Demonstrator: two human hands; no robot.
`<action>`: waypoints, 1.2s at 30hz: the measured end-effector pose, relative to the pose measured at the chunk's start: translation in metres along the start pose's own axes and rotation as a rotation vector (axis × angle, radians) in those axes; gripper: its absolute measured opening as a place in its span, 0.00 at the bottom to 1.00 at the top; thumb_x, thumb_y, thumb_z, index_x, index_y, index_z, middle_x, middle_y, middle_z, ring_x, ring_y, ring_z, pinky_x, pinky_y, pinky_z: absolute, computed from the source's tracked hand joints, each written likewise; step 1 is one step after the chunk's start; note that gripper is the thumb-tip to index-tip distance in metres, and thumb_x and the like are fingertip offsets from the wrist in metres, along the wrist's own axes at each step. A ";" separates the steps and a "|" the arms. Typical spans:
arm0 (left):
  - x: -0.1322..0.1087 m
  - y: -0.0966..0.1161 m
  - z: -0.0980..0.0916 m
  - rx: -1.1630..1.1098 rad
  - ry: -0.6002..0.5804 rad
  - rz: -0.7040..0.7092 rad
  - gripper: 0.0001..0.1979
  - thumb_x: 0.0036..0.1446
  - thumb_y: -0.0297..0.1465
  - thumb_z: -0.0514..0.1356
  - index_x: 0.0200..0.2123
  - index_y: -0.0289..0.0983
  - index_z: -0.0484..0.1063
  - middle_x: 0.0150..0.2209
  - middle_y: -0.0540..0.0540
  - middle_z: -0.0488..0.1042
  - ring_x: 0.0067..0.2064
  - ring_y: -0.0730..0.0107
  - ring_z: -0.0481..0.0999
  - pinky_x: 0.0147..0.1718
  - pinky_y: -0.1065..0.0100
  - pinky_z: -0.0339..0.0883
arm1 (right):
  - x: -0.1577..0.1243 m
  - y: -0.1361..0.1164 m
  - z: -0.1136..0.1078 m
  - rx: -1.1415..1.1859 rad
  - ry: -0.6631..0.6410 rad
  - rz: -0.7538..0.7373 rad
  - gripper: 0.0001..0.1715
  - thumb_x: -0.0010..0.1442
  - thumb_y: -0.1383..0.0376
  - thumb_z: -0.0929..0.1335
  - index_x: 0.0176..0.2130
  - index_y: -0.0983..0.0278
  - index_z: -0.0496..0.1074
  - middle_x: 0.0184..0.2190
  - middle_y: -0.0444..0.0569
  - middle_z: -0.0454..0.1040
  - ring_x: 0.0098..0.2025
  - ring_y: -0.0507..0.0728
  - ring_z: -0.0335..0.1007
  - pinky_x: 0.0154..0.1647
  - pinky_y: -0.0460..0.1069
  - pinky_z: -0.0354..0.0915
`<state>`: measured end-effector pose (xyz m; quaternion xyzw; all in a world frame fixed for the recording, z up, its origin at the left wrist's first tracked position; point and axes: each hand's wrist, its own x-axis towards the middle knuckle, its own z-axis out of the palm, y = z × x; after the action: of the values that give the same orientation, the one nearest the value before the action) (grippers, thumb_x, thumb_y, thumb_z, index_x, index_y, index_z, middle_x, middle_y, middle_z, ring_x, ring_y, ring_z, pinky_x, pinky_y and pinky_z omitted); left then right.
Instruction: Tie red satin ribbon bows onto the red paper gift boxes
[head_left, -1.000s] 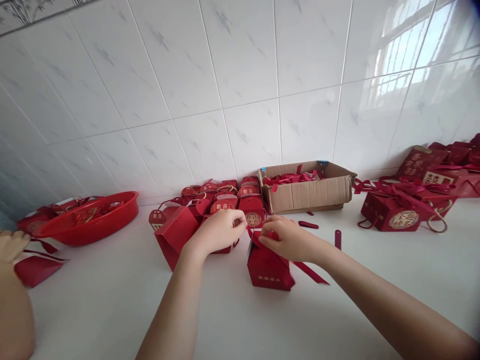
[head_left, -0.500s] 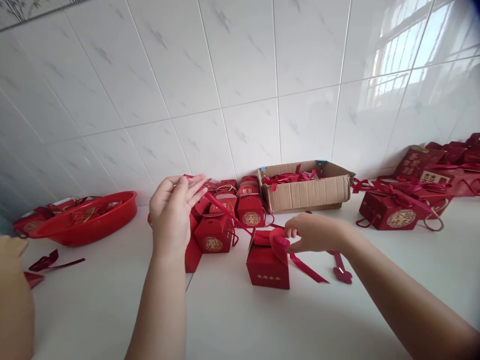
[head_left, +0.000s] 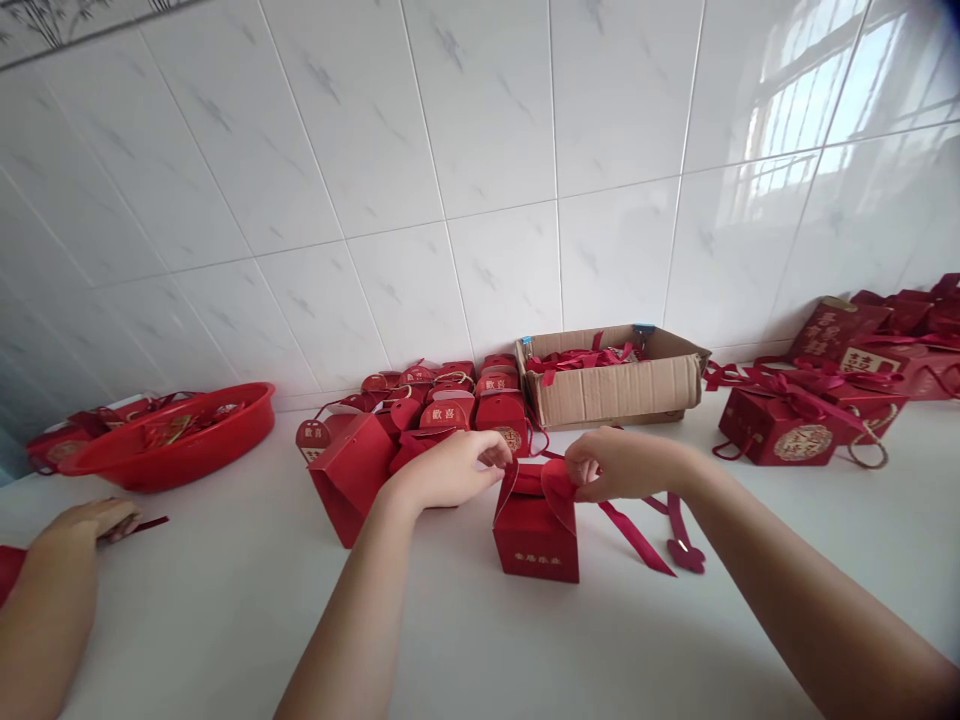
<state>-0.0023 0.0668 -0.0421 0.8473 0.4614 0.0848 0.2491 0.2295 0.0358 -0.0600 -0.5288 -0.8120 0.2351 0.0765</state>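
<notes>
A small red gift box (head_left: 536, 540) with gold lettering stands upright on the white tabletop, its rounded top flaps raised. At its left flap is my left hand (head_left: 466, 466), fingers curled and closed together; what they pinch is hidden. My right hand (head_left: 626, 466) is closed at the right flap, where the ribbon meets the box. From under that hand a red ribbon (head_left: 637, 535) trails down to the right on the table. Just beyond lies another strip of ribbon with a flower-shaped end (head_left: 686, 555).
Behind stand several red gift boxes (head_left: 442, 412) and a cardboard box (head_left: 619, 395) of ribbons. Tied boxes (head_left: 802, 430) are at the right. A red basin (head_left: 180, 450) sits at the left, with another person's hand (head_left: 109, 518) near it. A tiled wall closes the back.
My left hand has come down and right, from holding the ribbon up to the box's left flap. The ribbon's right end reaches further out. Another person's hand now shows at the left.
</notes>
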 end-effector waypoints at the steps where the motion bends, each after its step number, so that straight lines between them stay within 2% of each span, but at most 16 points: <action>1: 0.001 -0.001 0.001 0.008 -0.017 0.012 0.11 0.53 0.35 0.55 0.39 0.42 0.71 0.45 0.47 0.74 0.45 0.62 0.74 0.39 0.67 0.67 | -0.001 0.000 -0.001 0.007 -0.002 -0.003 0.02 0.47 0.67 0.67 0.24 0.62 0.68 0.29 0.46 0.75 0.31 0.56 0.69 0.28 0.48 0.60; 3: 0.002 -0.003 0.001 0.025 -0.027 0.024 0.10 0.51 0.34 0.56 0.37 0.41 0.71 0.43 0.47 0.75 0.43 0.63 0.74 0.37 0.68 0.68 | -0.002 0.001 -0.003 0.016 0.003 -0.008 0.01 0.46 0.68 0.67 0.25 0.62 0.68 0.31 0.46 0.75 0.32 0.55 0.69 0.28 0.47 0.61; 10: 0.005 -0.014 -0.001 0.095 -0.037 0.008 0.06 0.46 0.29 0.56 0.31 0.40 0.69 0.34 0.49 0.75 0.32 0.67 0.74 0.27 0.70 0.66 | -0.006 0.008 -0.009 -0.022 0.004 0.018 0.08 0.48 0.68 0.65 0.30 0.62 0.74 0.32 0.48 0.76 0.32 0.56 0.70 0.29 0.49 0.62; 15: 0.006 -0.018 0.000 0.126 -0.020 -0.009 0.06 0.43 0.26 0.55 0.28 0.40 0.67 0.32 0.50 0.73 0.29 0.68 0.73 0.24 0.71 0.63 | -0.009 0.016 -0.013 -0.017 -0.019 0.016 0.09 0.49 0.67 0.65 0.30 0.62 0.76 0.30 0.48 0.77 0.31 0.57 0.71 0.30 0.49 0.63; 20: 0.004 -0.018 -0.001 0.068 -0.016 -0.029 0.05 0.41 0.25 0.55 0.25 0.39 0.66 0.30 0.49 0.73 0.29 0.68 0.73 0.25 0.71 0.62 | -0.012 0.021 -0.016 -0.014 -0.018 0.059 0.09 0.49 0.67 0.66 0.31 0.63 0.76 0.32 0.49 0.78 0.34 0.58 0.72 0.33 0.50 0.64; 25: 0.000 -0.017 -0.006 0.116 0.077 -0.011 0.05 0.42 0.24 0.54 0.24 0.39 0.64 0.27 0.50 0.71 0.28 0.68 0.70 0.24 0.71 0.58 | -0.014 0.026 -0.018 -0.027 0.026 0.045 0.08 0.51 0.66 0.65 0.31 0.62 0.74 0.33 0.49 0.77 0.35 0.57 0.71 0.33 0.50 0.63; 30: -0.006 -0.010 -0.012 0.222 0.251 0.036 0.05 0.45 0.25 0.52 0.25 0.40 0.64 0.28 0.50 0.70 0.30 0.68 0.68 0.24 0.70 0.57 | -0.018 0.023 -0.021 -0.004 0.042 0.057 0.09 0.53 0.60 0.65 0.30 0.61 0.72 0.28 0.47 0.74 0.28 0.54 0.66 0.26 0.48 0.58; 33: -0.009 -0.002 -0.014 0.247 0.341 0.029 0.04 0.48 0.26 0.53 0.27 0.41 0.64 0.29 0.51 0.70 0.30 0.69 0.68 0.23 0.70 0.57 | -0.019 0.022 -0.023 0.004 0.040 0.085 0.15 0.55 0.56 0.64 0.24 0.62 0.68 0.21 0.44 0.67 0.22 0.51 0.59 0.22 0.47 0.53; 36: -0.011 0.005 -0.015 0.264 0.411 0.036 0.04 0.48 0.26 0.53 0.28 0.41 0.65 0.30 0.52 0.70 0.30 0.70 0.68 0.23 0.71 0.56 | -0.018 0.024 -0.022 0.037 0.064 0.126 0.23 0.55 0.52 0.65 0.18 0.63 0.59 0.16 0.41 0.57 0.19 0.49 0.51 0.20 0.47 0.49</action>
<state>-0.0107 0.0605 -0.0261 0.8454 0.4945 0.1988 0.0355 0.2658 0.0343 -0.0494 -0.5845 -0.7698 0.2373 0.0972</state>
